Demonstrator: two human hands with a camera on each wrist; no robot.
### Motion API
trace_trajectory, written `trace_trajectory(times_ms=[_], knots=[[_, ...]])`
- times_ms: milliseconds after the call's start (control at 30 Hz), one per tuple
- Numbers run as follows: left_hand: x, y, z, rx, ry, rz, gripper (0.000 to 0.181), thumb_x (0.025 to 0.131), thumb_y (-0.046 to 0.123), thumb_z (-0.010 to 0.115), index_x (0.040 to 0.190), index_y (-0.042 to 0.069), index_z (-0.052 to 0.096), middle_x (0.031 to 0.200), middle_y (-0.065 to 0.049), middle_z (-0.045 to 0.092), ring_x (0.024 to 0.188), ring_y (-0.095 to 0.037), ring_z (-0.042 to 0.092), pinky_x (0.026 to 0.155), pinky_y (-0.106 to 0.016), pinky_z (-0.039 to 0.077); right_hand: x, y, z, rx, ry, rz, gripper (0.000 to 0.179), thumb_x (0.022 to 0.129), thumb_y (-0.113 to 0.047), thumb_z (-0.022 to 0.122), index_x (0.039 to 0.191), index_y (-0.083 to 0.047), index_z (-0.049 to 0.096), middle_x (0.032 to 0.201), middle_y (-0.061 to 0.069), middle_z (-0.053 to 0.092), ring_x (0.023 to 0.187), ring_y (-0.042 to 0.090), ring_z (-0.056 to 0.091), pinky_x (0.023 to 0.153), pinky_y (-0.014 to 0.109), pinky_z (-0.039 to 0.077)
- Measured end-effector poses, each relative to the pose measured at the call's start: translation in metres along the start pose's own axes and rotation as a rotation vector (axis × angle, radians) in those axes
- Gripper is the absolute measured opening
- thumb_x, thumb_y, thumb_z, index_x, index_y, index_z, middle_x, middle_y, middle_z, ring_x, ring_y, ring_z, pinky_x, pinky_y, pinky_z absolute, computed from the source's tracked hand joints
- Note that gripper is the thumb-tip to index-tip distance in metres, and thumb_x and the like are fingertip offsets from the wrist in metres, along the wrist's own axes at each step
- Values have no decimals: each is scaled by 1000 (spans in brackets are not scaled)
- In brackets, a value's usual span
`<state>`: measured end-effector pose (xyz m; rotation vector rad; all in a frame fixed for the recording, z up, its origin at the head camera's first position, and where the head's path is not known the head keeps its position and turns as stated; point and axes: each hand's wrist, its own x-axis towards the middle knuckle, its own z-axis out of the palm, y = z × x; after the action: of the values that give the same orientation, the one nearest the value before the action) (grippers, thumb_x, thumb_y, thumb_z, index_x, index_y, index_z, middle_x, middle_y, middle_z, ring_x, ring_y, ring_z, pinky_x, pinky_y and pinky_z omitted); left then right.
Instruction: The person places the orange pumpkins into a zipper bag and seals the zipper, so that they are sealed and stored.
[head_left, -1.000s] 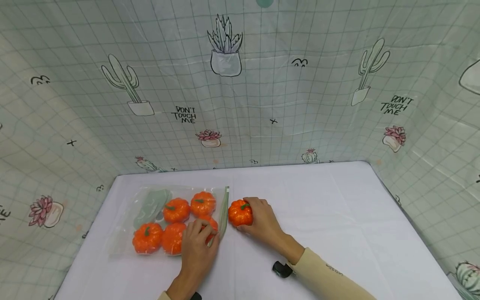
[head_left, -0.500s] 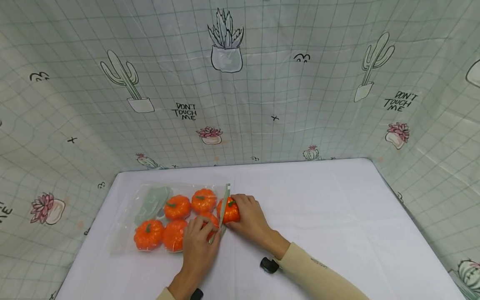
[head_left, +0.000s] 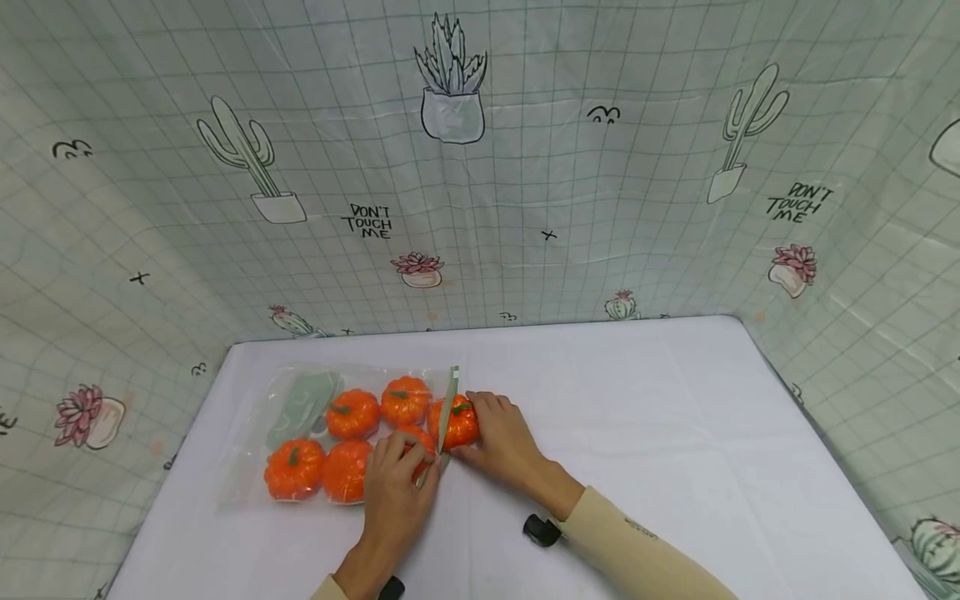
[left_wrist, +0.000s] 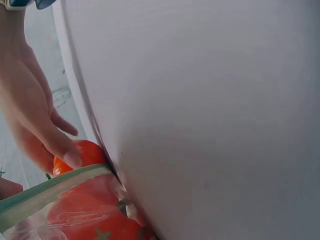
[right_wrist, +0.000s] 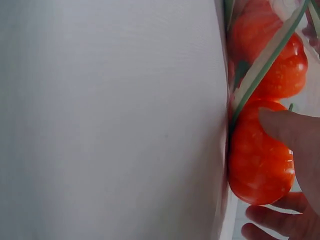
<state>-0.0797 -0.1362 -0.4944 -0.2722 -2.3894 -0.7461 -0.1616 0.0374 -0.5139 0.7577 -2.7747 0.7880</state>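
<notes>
A clear zip bag (head_left: 243, 475) with a green-edged opening lies on the left part of the white table (head_left: 637, 417). Inside it are several small orange toy pumpkins (head_left: 354, 415) with green stems. My left hand (head_left: 396, 496) pinches the near part of the bag's mouth; its fingertips are partly hidden. Another orange pumpkin (right_wrist: 257, 160) is partway through the mouth, the green strip (right_wrist: 270, 57) crossing over its side. My right hand (head_left: 513, 442) holds this pumpkin from the right, thumb on the near side and fingers on the far side.
A pale green patch (head_left: 307, 408) shows at the bag's far left end. Behind and beside the table hangs a gridded cloth (head_left: 510, 183) printed with cactus drawings. Each wrist carries a dark device, such as the black one (head_left: 542, 530) at the right sleeve.
My right hand has moved left with the pumpkin, from outside the bag to its mouth. The green-edged strip now lifts over the pumpkin. My left hand stays at the bag's edge.
</notes>
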Motion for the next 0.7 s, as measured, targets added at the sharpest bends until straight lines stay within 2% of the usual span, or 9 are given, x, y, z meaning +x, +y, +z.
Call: trace_trajectory(times_ms=[233,467,700], knots=[[0,-1,0,-9,0,19,32,69,-1,95,75,13,67,89,-1,58,81,-19,49,73,-35,40,2,-7,3,-128,-39,2,79,90,-43,83,149,-1,53,125,17,65,114,37,62,96,50,52],[0,-2,1,-33,14,38,31,70,-2,94,75,13,67,89,-1,58,80,-18,46,74,-34,37,4,-18,6,-246,-79,19,84,95,-49,75,156,0,44,126,17,63,117,36,61,99,48,50],[2,-3,0,-19,8,36,28,71,-1,94,77,12,70,89,-1,58,79,-19,47,73,-35,39,0,-16,3,-359,-41,26,74,95,-53,73,145,0,56,125,16,64,115,34,62,99,46,51]])
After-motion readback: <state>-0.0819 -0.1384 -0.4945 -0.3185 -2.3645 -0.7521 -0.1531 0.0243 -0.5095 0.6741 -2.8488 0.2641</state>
